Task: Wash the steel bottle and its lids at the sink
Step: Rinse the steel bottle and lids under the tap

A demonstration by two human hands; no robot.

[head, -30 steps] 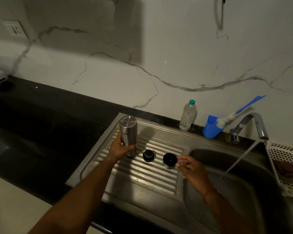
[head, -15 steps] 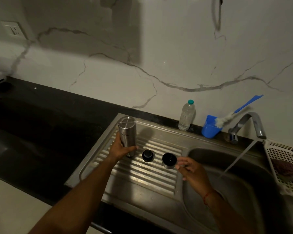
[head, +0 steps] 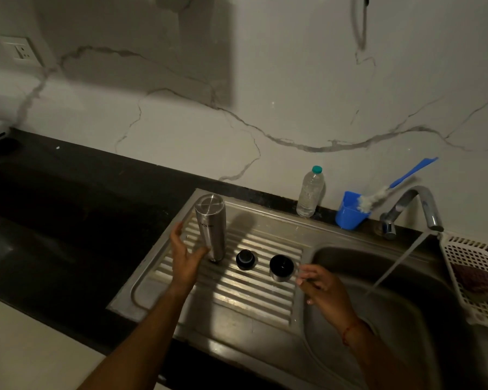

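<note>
Draining seems in hand: steel bottle (head: 210,225) stands on the drainboard (head: 237,294), black lid (head: 246,258) and steel lid (head: 281,267) right of it, left hand (head: 185,256) and right hand (head: 326,288) grips wide, empty; next, probably shut the tap (head: 417,204)

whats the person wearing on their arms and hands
No gloves on the left hand or right hand, and no sleeves in view on either forearm. A thin red thread circles the right wrist; no watch shows.
</note>
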